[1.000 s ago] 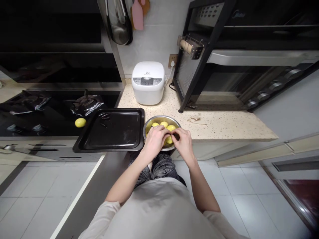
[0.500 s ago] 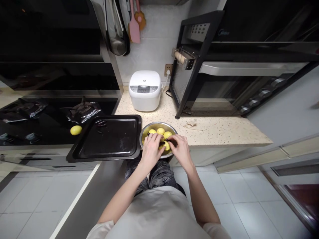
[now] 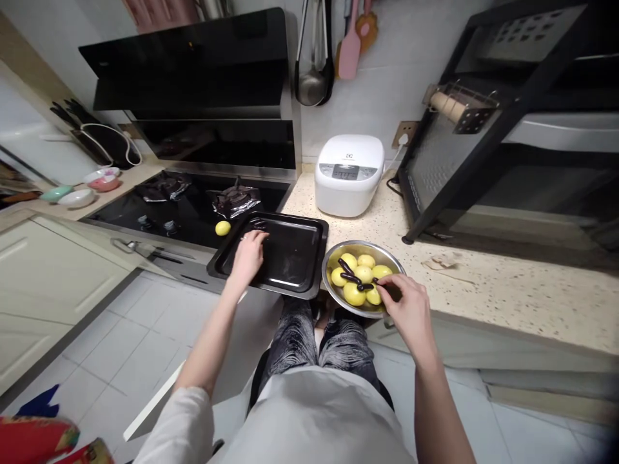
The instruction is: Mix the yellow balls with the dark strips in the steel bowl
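Note:
My left hand (image 3: 249,256) is over the left part of a black baking tray (image 3: 290,291), fingers stretched toward some dark pieces (image 3: 260,224) near its far edge; nothing shows in it. At the right side of a steel bowl (image 3: 330,293), my right hand (image 3: 409,306) pinches a small dark piece at the fingertips, most of it hidden. Several yellow lemons (image 3: 354,294) fill the bowl. Dark, glossy finger-shaped pieces (image 3: 351,277) lie across the lemons. One more lemon (image 3: 223,228) rests on the cooktop, just left of the tray.
A white rice cooker (image 3: 349,187) stands behind the bowl. To the right is a black rack (image 3: 435,154) with an oven. The gas cooktop (image 3: 193,216) lies left, with small bowls (image 3: 77,198) beyond it. A beige scrap (image 3: 442,261) lies on the counter.
My left hand has left the bowl and moved left over the tray. My right hand stays at the bowl's right side. The view has swung left, and the dark pieces on the lemons now show.

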Tool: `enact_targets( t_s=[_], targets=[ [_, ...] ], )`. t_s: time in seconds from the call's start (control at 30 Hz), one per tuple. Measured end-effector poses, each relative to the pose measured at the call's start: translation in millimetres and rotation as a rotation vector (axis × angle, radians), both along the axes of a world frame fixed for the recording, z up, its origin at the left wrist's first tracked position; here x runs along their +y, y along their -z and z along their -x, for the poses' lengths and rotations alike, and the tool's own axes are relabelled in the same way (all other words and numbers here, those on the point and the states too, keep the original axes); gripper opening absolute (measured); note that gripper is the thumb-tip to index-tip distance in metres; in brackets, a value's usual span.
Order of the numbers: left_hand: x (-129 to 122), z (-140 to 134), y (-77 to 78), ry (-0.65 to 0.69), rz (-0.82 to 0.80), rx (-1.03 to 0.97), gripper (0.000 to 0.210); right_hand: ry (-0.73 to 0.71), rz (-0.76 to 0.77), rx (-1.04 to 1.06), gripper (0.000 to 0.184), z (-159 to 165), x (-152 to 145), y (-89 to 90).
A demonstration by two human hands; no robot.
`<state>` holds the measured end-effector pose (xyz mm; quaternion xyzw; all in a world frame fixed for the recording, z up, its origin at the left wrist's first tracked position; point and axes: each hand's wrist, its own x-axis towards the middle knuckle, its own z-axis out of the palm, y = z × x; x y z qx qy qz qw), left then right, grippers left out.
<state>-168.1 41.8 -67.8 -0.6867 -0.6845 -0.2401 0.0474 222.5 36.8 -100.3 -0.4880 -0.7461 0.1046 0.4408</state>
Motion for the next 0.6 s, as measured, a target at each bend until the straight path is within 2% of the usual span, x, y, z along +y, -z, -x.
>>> enact_targets(
  t_s=[0.07, 0.17, 0.33, 0.4, 0.47, 0.6],
  targets=[
    [11.0, 29.1, 0.4, -0.009, 0.09, 0.104, 0.053, -0.001, 0.006, 0.004, 0.011, 0.9, -3.5, -3.1],
    [25.9, 54.7, 5.1, 0.052, 0.185, 0.208, 0.059, 0.0, 0.008, 0.055, 0.008, 1.7, -8.9, -9.8],
    [43.1, 66.0, 10.6, 0.059, 0.208, 0.307, 0.044, 0.047, -0.051, 0.104, 0.008, -2.8, -15.5, -20.0],
    [46.1, 54.8, 5.7, 0.091, 0.175, 0.282, 0.038, 0.059, -0.07, 0.106, 0.009, -5.4, -16.9, -20.8],
    [46.1, 30.9, -3.7, 0.172, 0.12, 0.196, 0.032, 0.066, -0.076, 0.111, 0.009, -7.2, -17.5, -20.0],
    [41.8, -45.3, -25.4, 0.466, 0.013, -0.03, 0.03, 0.068, -0.06, 0.119, 0.011, -6.8, -17.8, -17.9]
  ],
)
